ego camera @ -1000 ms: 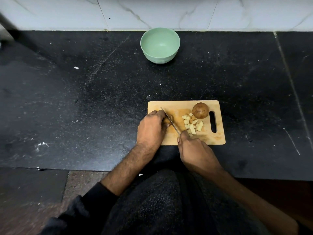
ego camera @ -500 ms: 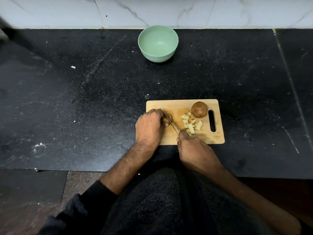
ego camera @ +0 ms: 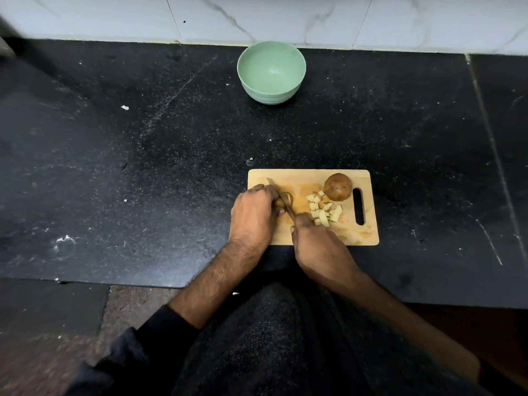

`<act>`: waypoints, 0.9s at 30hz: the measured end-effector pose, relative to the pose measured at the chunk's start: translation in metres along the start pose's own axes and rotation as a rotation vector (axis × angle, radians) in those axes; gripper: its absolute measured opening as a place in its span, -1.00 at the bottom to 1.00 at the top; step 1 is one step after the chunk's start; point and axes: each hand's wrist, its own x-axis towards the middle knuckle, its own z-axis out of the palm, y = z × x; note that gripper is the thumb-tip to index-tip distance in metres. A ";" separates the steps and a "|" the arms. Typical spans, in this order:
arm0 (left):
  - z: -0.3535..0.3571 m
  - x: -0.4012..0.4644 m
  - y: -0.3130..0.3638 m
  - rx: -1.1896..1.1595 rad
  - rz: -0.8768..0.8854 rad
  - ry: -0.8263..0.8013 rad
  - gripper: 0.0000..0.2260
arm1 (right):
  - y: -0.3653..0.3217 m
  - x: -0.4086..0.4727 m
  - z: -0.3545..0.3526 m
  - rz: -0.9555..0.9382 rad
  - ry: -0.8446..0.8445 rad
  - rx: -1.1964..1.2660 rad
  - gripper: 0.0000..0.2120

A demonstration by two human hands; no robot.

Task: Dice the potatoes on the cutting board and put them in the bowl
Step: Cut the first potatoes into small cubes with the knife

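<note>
Left hand (ego camera: pixel 253 214) curled over a potato piece (ego camera: pixel 285 200) at the cutting board's (ego camera: pixel 303 178) left edge; knife (ego camera: pixel 281 200) blade set across the piece, handle gripped in the right hand (ego camera: pixel 313 238) at the near edge. Diced pile (ego camera: pixel 324 210) mid-board, one uncut half potato (ego camera: pixel 337 186) toward the far right corner. Bowl (ego camera: pixel 271 72) at the counter's (ego camera: pixel 114 167) far edge holds nothing: dicing partway, transfer not begun.

On the cutting board (ego camera: pixel 337 235), the left hand (ego camera: pixel 251 212) holds a potato piece (ego camera: pixel 287 199). The right hand (ego camera: pixel 317 241) grips the knife (ego camera: pixel 281 200). Diced potato (ego camera: pixel 324 211) lies beside a potato half (ego camera: pixel 337 186). The green bowl (ego camera: pixel 271 78) stands well apart.
</note>
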 end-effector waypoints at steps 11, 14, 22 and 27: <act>0.006 -0.005 -0.003 -0.002 0.006 0.066 -0.82 | 0.011 -0.020 0.008 0.086 -0.135 0.098 -0.95; 0.008 -0.007 -0.004 0.005 -0.002 0.063 -0.80 | 0.012 -0.023 0.007 0.092 -0.138 0.110 -0.91; 0.005 -0.010 -0.004 -0.014 -0.008 0.041 -0.78 | 0.008 -0.036 -0.001 0.029 -0.055 0.078 -0.87; 0.005 -0.008 -0.006 -0.039 -0.020 0.025 -0.74 | 0.001 -0.031 -0.013 -0.046 0.068 0.022 -0.83</act>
